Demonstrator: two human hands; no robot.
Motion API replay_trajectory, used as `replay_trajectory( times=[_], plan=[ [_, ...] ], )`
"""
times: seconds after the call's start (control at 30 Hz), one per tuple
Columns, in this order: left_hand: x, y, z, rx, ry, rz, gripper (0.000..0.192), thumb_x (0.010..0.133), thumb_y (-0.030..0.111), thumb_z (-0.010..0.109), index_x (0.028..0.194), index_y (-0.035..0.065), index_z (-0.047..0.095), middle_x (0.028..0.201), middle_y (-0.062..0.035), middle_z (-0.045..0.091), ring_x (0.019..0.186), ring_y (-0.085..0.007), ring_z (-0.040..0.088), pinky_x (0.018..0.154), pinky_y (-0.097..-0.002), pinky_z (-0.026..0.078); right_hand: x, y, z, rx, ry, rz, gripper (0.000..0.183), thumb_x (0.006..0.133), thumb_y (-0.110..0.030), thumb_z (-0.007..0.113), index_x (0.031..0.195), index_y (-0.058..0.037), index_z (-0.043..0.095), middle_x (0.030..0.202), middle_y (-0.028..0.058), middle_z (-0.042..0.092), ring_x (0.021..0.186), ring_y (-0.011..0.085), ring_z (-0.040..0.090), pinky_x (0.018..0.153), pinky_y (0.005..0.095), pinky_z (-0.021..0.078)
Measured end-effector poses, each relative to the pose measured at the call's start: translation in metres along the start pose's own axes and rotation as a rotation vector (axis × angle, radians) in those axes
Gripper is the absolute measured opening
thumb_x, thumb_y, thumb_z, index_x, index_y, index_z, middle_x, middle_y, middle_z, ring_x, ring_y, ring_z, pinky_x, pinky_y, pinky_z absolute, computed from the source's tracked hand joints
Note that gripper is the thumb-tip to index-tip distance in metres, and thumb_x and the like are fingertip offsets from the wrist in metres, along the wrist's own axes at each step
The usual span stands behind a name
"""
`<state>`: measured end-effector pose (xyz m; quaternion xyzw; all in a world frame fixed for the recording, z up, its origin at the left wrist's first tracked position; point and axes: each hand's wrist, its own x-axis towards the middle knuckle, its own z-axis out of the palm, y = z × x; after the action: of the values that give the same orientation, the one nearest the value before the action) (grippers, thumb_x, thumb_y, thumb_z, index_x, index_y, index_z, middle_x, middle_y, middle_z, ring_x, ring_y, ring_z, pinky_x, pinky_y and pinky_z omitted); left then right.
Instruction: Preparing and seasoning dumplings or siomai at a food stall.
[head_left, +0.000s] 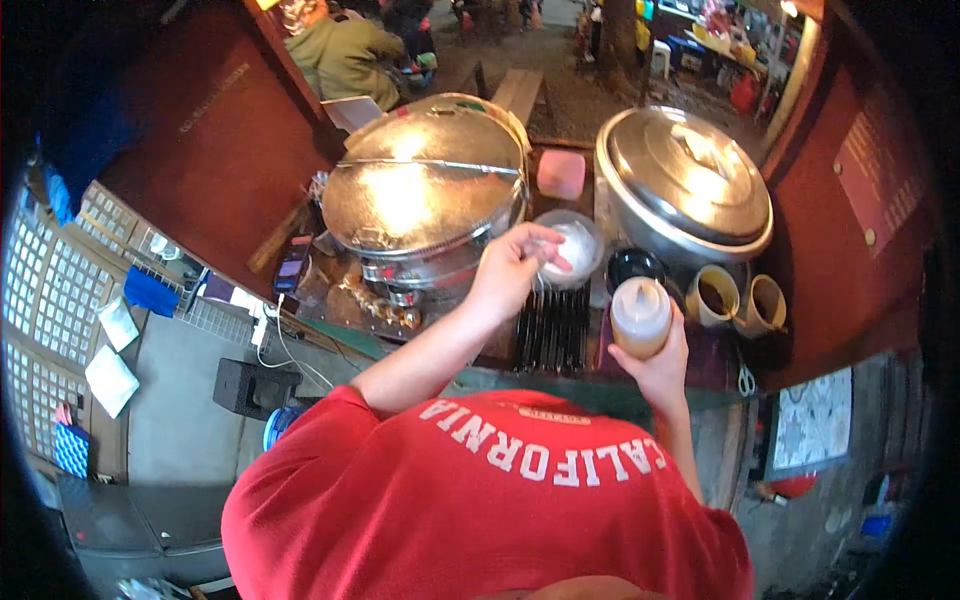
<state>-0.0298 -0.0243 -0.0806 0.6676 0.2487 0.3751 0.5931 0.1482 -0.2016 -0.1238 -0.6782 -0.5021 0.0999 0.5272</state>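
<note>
My right hand (660, 356) grips a translucent squeeze bottle (641, 319) of brownish sauce, nozzle upward. With fingers bent and spread, my left hand (517, 262) hovers over the near left edge of a round clear container (589, 244) with whitish, film-like contents; whether it touches them I cannot tell. Directly below that container lies a row of thin black sticks or straws (551, 330). Beyond the bottle is a round black dish or lid (635, 268). Two cups (712, 295) of dark liquid stand to its right.
A large lidded metal chafing dish (427, 180) stands left, a lidded steel pot (686, 180) right, with a pink box (561, 174) between. A phone (292, 264) is at the left edge, scissors (746, 381) at the right. Red-brown side panels flank the counter. A person (345, 56) sits beyond.
</note>
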Motion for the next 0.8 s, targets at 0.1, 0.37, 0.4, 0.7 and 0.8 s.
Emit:
replay_trajectory(
  times=[0.1,0.37,0.4,0.7,0.8],
  plan=[
    [0.003,0.006,0.004,-0.010,0.002,-0.012,0.020,0.091,0.010,0.056,0.107,0.0000,0.063,0.085,-0.0064,0.068,0.084,-0.0121,0.061,0.085,-0.0268,0.044,0.002,0.000,-0.001,-0.024,-0.009,-0.018,0.088,0.056,-0.015,0.086,0.129,-0.0032,0.040,0.124,0.0164,0.052,0.115,0.0284,0.052,0.098,0.0380,0.0410],
    [-0.001,0.003,0.003,0.035,0.083,0.093,0.018,0.086,0.009,0.064,0.101,0.0009,0.068,0.093,-0.0049,0.068,0.085,-0.0105,0.060,0.080,-0.0245,0.046,0.002,-0.008,0.000,-0.047,-0.018,-0.054,0.087,0.056,-0.016,0.087,0.129,-0.0042,0.041,0.122,0.0161,0.054,0.114,0.0297,0.054,0.096,0.0387,0.0427],
    [0.000,0.004,0.002,0.008,0.104,0.059,0.017,0.084,0.007,0.067,0.099,0.0010,0.068,0.091,-0.0037,0.068,0.084,-0.0094,0.060,0.079,-0.0231,0.046,0.002,-0.009,0.000,-0.047,-0.014,-0.047,0.087,0.056,-0.016,0.087,0.129,-0.0042,0.041,0.122,0.0161,0.054,0.114,0.0297,0.054,0.096,0.0387,0.0427],
    [-0.002,0.000,-0.001,0.028,0.045,0.017,0.006,0.083,0.008,0.067,0.084,0.0023,0.066,0.082,0.0004,0.064,0.075,-0.0070,0.055,0.071,-0.0214,0.043,0.002,-0.018,0.001,-0.115,-0.044,-0.099,0.087,0.056,-0.015,0.085,0.129,-0.0047,0.040,0.121,0.0136,0.053,0.113,0.0308,0.053,0.096,0.0386,0.0429],
    [-0.002,-0.006,-0.004,0.058,0.001,0.109,0.008,0.084,0.008,0.066,0.079,0.0027,0.064,0.078,-0.0002,0.062,0.074,-0.0081,0.054,0.070,-0.0215,0.042,0.004,-0.022,0.002,-0.140,-0.070,-0.101,0.087,0.055,-0.014,0.085,0.129,-0.0058,0.041,0.119,0.0140,0.053,0.111,0.0321,0.053,0.095,0.0396,0.0434]
  ],
)
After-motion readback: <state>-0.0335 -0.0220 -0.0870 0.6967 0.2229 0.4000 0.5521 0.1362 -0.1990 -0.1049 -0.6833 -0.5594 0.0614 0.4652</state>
